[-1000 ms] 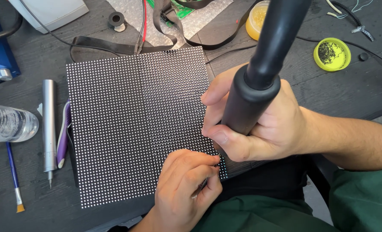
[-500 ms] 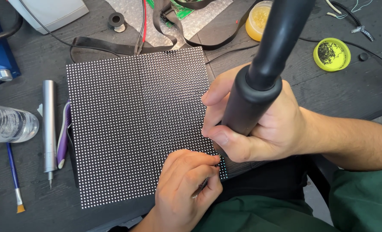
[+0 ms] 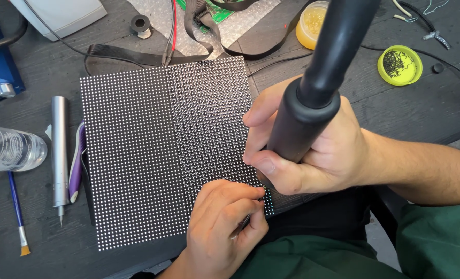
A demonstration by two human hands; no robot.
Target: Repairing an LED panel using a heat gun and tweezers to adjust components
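The right hand (image 3: 312,150) grips a black tool handle (image 3: 318,88) over the dotted panel (image 3: 157,150), while at its seven o'clock the left hand (image 3: 225,222) pinches thin tweezers (image 3: 242,226).

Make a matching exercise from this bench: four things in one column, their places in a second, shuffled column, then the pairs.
Things:
1. black tool handle
2. clear plastic bottle
3. yellow-green dish
4. small brush

Places:
A. lying at the table's left edge
B. gripped in the right hand, over the dotted panel's right edge
C. below the bottle, near the lower left corner
D. on the table's upper right, holding dark bits

Pairs: 1-B, 2-A, 3-D, 4-C
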